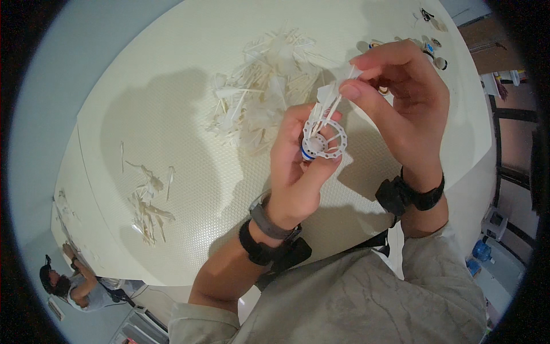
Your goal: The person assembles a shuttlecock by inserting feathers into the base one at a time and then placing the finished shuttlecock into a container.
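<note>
My left hand point(295, 186) is closed around a white ring-shaped holder point(344, 140) pierced with small holes, which has a narrower round base with a blue band point(307, 153). A few trimmed white feathers point(325, 96) stand up from the holder on its far side. Just above them, my right hand point(415, 97) pinches a white feather point(355, 73) between thumb and forefinger; whether its shaft touches the holder I cannot tell. A large loose heap of white feathers point(258, 100) lies on the table beyond my left hand.
A smaller scatter of feathers point(152, 215) lies on the pale textured table point(172, 120) at the left. Several small round pieces point(440, 63) and a dark tangled item point(426, 15) sit at the far right. Another person point(80, 286) works at the table's left end.
</note>
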Demonstrator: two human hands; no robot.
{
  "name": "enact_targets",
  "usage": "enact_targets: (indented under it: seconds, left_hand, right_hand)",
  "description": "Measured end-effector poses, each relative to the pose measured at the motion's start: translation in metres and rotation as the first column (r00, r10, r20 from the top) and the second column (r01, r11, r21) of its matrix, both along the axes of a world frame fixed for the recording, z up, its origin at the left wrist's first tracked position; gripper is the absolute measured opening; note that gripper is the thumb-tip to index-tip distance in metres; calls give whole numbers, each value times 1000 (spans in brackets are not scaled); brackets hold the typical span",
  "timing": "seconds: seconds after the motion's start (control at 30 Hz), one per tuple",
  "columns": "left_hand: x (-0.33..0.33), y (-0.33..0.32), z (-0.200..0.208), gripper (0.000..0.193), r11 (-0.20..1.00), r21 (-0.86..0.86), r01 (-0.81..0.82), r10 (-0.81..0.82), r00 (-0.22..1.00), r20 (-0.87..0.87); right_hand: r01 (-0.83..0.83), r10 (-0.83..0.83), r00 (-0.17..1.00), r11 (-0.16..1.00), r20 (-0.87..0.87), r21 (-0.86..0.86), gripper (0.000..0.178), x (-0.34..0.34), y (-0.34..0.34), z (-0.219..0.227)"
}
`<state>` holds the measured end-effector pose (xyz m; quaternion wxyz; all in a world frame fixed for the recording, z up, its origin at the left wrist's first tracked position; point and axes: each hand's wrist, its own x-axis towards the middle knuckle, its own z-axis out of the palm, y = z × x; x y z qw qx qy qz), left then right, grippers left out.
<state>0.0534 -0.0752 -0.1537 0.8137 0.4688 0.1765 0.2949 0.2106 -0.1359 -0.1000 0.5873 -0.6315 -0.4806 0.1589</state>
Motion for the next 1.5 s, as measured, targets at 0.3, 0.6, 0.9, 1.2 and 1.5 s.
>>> enact_targets:
  seconds: [0.3,0.6,0.9,1.2,1.5]
  left_hand:
    - [-1,1,-6,45,1000,-18,-6,7,999,45]
    - [-2,0,0,34,1000,-16,19,-19,1000,-16]
    - [-5,2,-2,38,994,-46,94,-87,988,130]
    - [-5,-1,3,34,999,-20,45,-43,996,77]
    - [-2,-2,7,32,998,51,-37,36,999,7]
  right_hand:
    - [22,-22,1000,1000,-16,13,29,1,3,-5]
    - [-20,20,997,1000,-76,5,28,1,0,-2]
    - [-128,123,985,991,-121,-29,26,-5,1,0]
    - [-119,113,990,991,-90,-67,24,-5,-2,6]
    - [-132,135,981,991,137,-25,27,-6,-6,10]
